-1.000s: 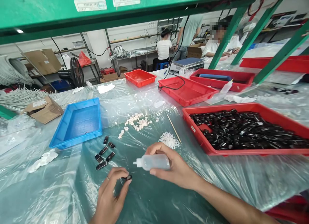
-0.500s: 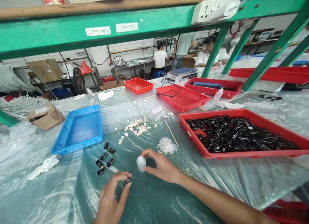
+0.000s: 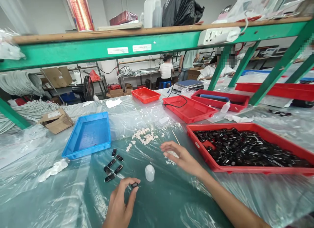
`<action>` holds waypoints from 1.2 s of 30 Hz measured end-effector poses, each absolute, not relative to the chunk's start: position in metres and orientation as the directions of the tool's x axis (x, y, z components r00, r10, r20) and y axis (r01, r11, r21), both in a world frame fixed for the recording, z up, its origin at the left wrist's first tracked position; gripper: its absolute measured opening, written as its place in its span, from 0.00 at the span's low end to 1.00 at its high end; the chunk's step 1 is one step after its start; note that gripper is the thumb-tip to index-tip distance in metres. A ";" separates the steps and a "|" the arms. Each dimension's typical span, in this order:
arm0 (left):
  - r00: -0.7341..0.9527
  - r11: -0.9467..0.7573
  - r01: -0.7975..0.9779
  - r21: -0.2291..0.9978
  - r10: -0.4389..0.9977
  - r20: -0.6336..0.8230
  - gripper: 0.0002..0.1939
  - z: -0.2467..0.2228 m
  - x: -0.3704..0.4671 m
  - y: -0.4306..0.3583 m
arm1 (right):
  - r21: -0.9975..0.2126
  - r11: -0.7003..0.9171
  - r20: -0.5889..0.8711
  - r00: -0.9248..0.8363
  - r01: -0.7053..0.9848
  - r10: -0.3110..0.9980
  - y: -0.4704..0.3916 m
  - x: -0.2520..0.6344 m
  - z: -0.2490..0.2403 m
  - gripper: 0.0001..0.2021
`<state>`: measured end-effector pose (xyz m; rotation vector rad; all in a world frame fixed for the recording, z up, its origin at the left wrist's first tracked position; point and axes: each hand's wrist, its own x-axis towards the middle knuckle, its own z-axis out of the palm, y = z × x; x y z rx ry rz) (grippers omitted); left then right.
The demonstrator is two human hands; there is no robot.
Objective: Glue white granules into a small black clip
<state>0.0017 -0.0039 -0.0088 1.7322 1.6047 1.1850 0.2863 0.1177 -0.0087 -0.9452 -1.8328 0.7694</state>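
Nearest the front edge of the table (image 3: 157, 205): left hand (image 3: 121, 205) raised off the plastic sheet, thumb and forefinger pinched on a small black part (image 3: 134, 184), held clear of the surface. Just beyond, a small translucent bottle (image 3: 149, 172) standing upright and unheld, close beside that pinch. Further in: right hand (image 3: 180, 156) spread wide, gripping nothing, fingertips over the heap of tiny white pieces (image 3: 171, 155) — touching or just above, hard to tell at this angle. To the left, a few finished black parts (image 3: 113, 164) lying loose, then the blue tray (image 3: 88, 136). To the right, the red tray (image 3: 245, 170) heaped with black parts. Risks, as a judgement: bottle tipped by a wrist swinging past; pinched part slipping from so light a hold; white pieces scattered by a careless sweep.
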 end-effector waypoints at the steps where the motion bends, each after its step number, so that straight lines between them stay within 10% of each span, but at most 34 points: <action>1: -0.043 -0.211 0.540 0.815 0.960 0.277 0.10 -0.010 -0.001 -0.003 | -0.803 0.512 0.439 -0.279 0.304 0.854 0.124 0.292 -0.012 0.12; 19: 0.164 -0.385 0.538 0.750 0.920 0.355 0.07 -0.015 -0.029 0.016 | -0.466 0.563 0.191 -0.544 0.682 0.817 0.269 0.243 -0.064 0.14; 36: 0.217 -0.354 0.503 0.789 0.935 0.281 0.06 -0.007 -0.015 0.000 | -0.818 0.531 0.434 -0.370 0.220 0.822 0.110 0.239 0.004 0.09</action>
